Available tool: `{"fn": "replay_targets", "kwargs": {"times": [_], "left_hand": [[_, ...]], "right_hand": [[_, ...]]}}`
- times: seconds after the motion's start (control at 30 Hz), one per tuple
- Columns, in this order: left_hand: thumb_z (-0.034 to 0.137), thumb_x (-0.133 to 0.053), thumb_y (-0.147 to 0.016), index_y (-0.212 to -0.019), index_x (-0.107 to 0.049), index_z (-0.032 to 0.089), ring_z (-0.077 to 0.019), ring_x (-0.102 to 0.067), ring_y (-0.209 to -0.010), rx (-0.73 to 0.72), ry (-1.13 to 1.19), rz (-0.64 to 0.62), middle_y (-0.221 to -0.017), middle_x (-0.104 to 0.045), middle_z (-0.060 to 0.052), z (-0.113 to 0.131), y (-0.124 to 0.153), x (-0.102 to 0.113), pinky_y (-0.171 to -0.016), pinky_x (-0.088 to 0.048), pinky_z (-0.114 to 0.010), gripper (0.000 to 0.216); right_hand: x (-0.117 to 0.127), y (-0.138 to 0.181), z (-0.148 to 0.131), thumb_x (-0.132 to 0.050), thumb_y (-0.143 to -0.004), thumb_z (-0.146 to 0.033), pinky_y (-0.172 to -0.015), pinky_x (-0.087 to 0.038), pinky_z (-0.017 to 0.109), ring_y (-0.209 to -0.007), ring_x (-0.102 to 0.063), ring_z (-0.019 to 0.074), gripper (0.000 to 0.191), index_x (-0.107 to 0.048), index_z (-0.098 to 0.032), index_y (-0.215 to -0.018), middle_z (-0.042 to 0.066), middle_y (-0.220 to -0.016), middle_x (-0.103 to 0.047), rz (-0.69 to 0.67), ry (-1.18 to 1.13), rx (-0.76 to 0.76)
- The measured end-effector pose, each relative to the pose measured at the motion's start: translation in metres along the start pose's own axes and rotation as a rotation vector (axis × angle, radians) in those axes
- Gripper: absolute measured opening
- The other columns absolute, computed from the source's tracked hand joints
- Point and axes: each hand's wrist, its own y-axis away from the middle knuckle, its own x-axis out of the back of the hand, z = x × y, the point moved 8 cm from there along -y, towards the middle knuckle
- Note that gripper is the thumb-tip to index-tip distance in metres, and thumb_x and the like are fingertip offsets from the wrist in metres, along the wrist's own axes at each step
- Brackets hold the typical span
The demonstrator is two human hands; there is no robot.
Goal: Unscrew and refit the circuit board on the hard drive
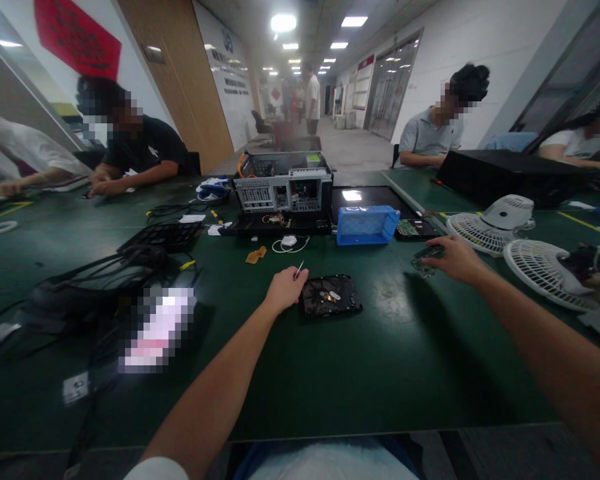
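Observation:
A black hard drive lies flat on the green table in front of me, its exposed dark underside facing up. At its upper left corner is my left hand, fingers closed around a thin silver tool whose tip points up; the rest of the tool is hidden in the hand. Out to the right, my right hand pinches a small green circuit board just above the tabletop. A shadow falls on the table below that hand.
An open computer case stands beyond the drive, with a blue plastic bin right of it. White fan parts crowd the right side. Black cables and a lit, blurred-out screen occupy the left. Other people sit across the table.

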Motion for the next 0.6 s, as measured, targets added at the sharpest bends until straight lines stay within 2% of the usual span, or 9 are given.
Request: {"fn": "replay_targets", "kwargs": {"times": [0.07, 0.13, 0.23, 0.3, 0.43, 0.6], "left_hand": [[0.057, -0.046, -0.103, -0.094, -0.060, 0.021, -0.0149, -0.066, -0.053, -0.002, -0.003, -0.001, -0.076, -0.069, -0.003, 0.001, 0.001, 0.000, -0.047, -0.043, -0.022, 0.040], [0.058, -0.046, -0.103, -0.095, -0.060, 0.021, -0.0151, -0.065, -0.053, 0.003, -0.006, 0.006, -0.075, -0.069, -0.002, 0.001, 0.001, 0.000, -0.048, -0.043, -0.022, 0.041], [0.057, -0.047, -0.103, -0.096, -0.061, 0.021, -0.0152, -0.066, -0.054, 0.016, 0.003, 0.010, -0.076, -0.070, -0.003, 0.001, 0.001, 0.000, -0.049, -0.043, -0.022, 0.040], [0.057, -0.047, -0.103, -0.097, -0.062, 0.021, -0.0156, -0.066, -0.055, 0.017, 0.003, 0.005, -0.078, -0.071, -0.003, 0.001, 0.001, 0.000, -0.049, -0.044, -0.022, 0.040], [0.057, -0.047, -0.103, -0.097, -0.062, 0.021, -0.0164, -0.067, -0.056, 0.027, 0.002, 0.001, -0.081, -0.073, -0.004, -0.001, 0.000, 0.000, -0.049, -0.046, -0.023, 0.039], [0.057, -0.047, -0.103, -0.093, -0.062, 0.021, -0.0152, -0.065, -0.050, -0.007, -0.013, 0.027, -0.072, -0.069, -0.002, 0.002, 0.000, 0.000, -0.049, -0.045, -0.023, 0.040]], "right_hand": [[0.016, 0.001, 0.036, -0.079, -0.083, -0.041, -0.107, -0.044, 0.049, -0.131, -0.049, 0.0409, 0.048, -0.070, -0.016, -0.123, 0.021, -0.124, -0.063, 0.080, 0.033, -0.123], [0.019, 0.006, 0.073, -0.077, -0.082, -0.043, -0.106, -0.044, 0.054, -0.127, -0.052, 0.0457, 0.049, -0.071, -0.015, -0.121, 0.023, -0.121, -0.065, 0.065, 0.015, -0.257], [0.007, 0.018, 0.118, -0.076, -0.076, -0.049, -0.104, -0.042, 0.063, -0.122, -0.055, 0.0526, 0.054, -0.071, -0.018, -0.121, 0.022, -0.120, -0.068, -0.004, -0.041, -0.445], [-0.005, 0.025, 0.132, -0.077, -0.072, -0.054, -0.102, -0.044, 0.065, -0.119, -0.057, 0.0535, 0.059, -0.071, -0.019, -0.119, 0.022, -0.122, -0.068, -0.023, -0.101, -0.502], [-0.022, 0.028, 0.129, -0.079, -0.070, -0.054, -0.092, -0.051, 0.061, -0.111, -0.064, 0.0500, 0.052, -0.074, -0.020, -0.110, 0.022, -0.115, -0.072, -0.006, -0.128, -0.541], [-0.036, 0.006, 0.085, -0.082, -0.072, -0.050, -0.091, -0.053, 0.060, -0.109, -0.067, 0.0461, 0.047, -0.075, -0.017, -0.105, 0.019, -0.108, -0.075, 0.025, -0.103, -0.456]]}}
